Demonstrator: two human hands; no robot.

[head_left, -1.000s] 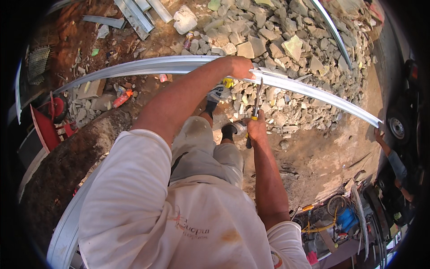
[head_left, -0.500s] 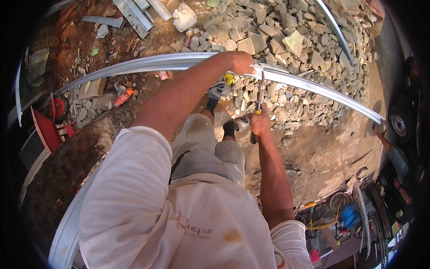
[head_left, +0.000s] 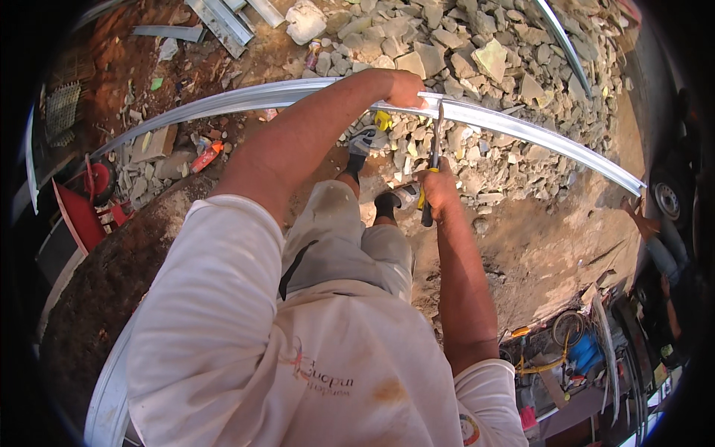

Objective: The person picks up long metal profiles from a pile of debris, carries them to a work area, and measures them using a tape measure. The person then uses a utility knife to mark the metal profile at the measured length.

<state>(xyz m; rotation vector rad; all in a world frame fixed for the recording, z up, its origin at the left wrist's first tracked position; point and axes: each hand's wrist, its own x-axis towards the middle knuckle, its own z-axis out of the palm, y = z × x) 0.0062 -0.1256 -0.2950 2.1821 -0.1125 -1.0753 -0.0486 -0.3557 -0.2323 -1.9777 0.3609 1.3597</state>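
A long silvery metal channel (head_left: 514,127) spans the view from left to right, bowed by the lens. My left hand (head_left: 404,88) is closed over it near the middle; its fingertips are partly hidden. Just right of that, my right hand (head_left: 439,191) is wrapped round a hand tool (head_left: 436,141) with a slim dark metal upper part and a black and yellow grip. The tool points up, its tip at the channel's near edge; its exact kind does not show clearly.
Broken stone rubble (head_left: 462,45) lies beyond and beneath the channel. Another person's hand (head_left: 637,216) is at its right end. More metal profiles (head_left: 220,26) lie at the far left, a red wheelbarrow (head_left: 74,216) at the left. A bicycle (head_left: 547,361) and clutter sit lower right.
The channel and both my hands have shifted slightly upward in view. The tool stays at the channel beside my left hand. The other person's hand is now closer to the channel's right end.
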